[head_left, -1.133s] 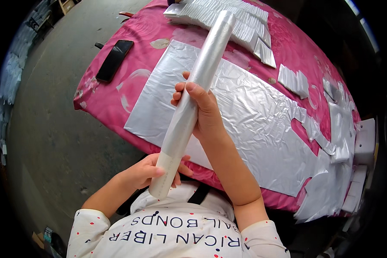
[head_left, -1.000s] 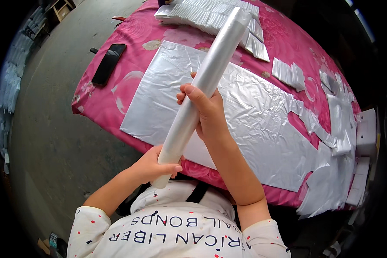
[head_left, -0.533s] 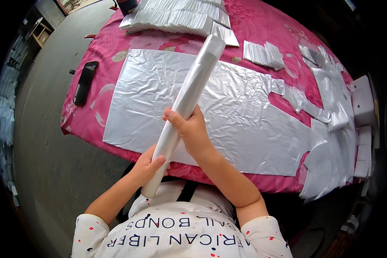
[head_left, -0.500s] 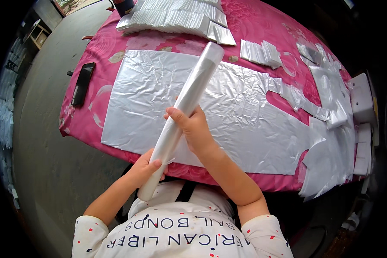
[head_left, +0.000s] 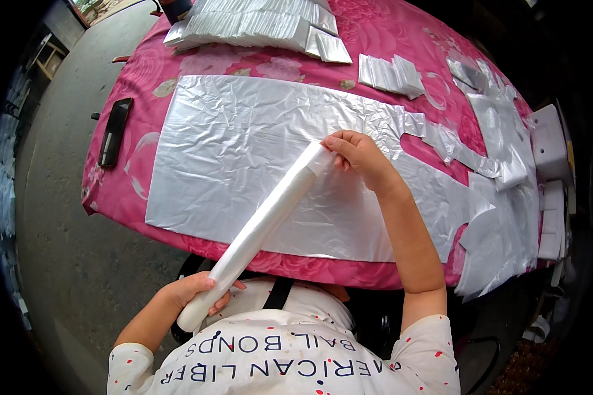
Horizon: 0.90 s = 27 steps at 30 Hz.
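Pink floral cloth (head_left: 375, 26) covers the table in front of you, grey floor (head_left: 53, 217) off to the left. Silvery plastic sheet (head_left: 224, 138) lies wrinkled over the near half of it, cut-out pieces (head_left: 507, 145) bunched at the right end. Far side: big pile of folded packets (head_left: 244, 29), smaller stack (head_left: 392, 76) right of it. Black phone (head_left: 116, 131) near the left edge.

You've got the pale film roll (head_left: 257, 224) on a slant, lower end by your shirt, upper end over the sheet. Your left hand (head_left: 194, 289) is curled round the lower end, thumb on top, fingers partly wrapped. Your right hand (head_left: 359, 158) is nearly closed, thumb and fingers pinching at the top end; can't really tell from this angle whether that's only the outer film or the roll's rim too.

Risks, my guess: both holds sit at the extremes, middle unsupported, so the roll could sag or twist if your left hand loosens. Thin pinch up top could slip, or tear the film if pulled hard or crooked. Drop that end and it'd likely drag or crease the sheet underneath.
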Each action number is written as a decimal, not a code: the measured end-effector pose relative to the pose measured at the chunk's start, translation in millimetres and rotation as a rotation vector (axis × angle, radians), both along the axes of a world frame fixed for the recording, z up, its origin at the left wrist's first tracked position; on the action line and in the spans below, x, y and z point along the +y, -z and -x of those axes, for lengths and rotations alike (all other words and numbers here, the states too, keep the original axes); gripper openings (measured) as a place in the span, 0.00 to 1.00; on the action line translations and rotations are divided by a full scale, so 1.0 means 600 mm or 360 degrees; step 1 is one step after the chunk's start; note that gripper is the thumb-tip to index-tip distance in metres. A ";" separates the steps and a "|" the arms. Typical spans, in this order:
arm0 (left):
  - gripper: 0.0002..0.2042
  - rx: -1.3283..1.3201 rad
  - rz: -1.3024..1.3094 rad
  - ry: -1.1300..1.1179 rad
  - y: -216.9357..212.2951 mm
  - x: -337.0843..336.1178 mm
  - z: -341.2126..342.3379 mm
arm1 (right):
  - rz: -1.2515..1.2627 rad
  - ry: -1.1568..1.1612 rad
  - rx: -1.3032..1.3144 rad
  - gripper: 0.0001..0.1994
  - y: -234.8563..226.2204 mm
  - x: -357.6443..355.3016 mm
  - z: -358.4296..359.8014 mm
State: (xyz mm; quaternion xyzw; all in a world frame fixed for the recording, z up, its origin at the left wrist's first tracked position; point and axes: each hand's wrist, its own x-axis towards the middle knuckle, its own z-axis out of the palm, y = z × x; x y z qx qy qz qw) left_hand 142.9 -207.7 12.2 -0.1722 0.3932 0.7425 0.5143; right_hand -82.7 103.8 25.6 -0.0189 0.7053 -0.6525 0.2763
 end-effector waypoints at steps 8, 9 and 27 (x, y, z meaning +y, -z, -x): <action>0.36 0.0049 -0.0052 0.0036 0.005 -0.006 0.001 | -0.0126 -0.0351 -0.0059 0.09 -0.007 -0.014 -0.009; 0.35 0.0085 -0.0057 0.0055 0.013 -0.007 0.000 | -0.0106 -0.0297 -0.0039 0.09 -0.007 -0.013 -0.010; 0.18 0.0380 0.0361 0.1201 -0.009 -0.117 0.014 | -0.0412 0.0579 0.0603 0.08 0.014 0.255 0.090</action>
